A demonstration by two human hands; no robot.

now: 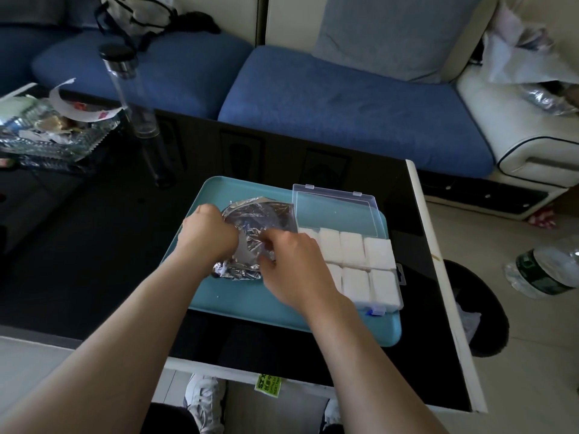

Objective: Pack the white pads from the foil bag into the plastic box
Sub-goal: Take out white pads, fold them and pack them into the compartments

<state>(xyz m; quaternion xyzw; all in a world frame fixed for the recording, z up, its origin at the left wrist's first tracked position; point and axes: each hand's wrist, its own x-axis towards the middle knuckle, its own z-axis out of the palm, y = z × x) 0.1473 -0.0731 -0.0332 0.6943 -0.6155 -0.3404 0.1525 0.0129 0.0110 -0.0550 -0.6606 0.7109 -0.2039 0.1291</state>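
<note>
The crumpled foil bag (257, 220) lies flat on the left of a teal tray (250, 302) on the black bench (94, 245); its mouth cannot be made out. Just right, the box (376, 310) runs left to right, lid (332, 211) open away, with white pads (351, 249) in two rows. A yellow sticker (268, 383) reads "SX", the rest blurred. Both forearms reach forward: the left hand (208, 233), knuckles up, has its grip clamped on the bag's left edge, and the right hand (293, 264) pinches its near right side.
</note>
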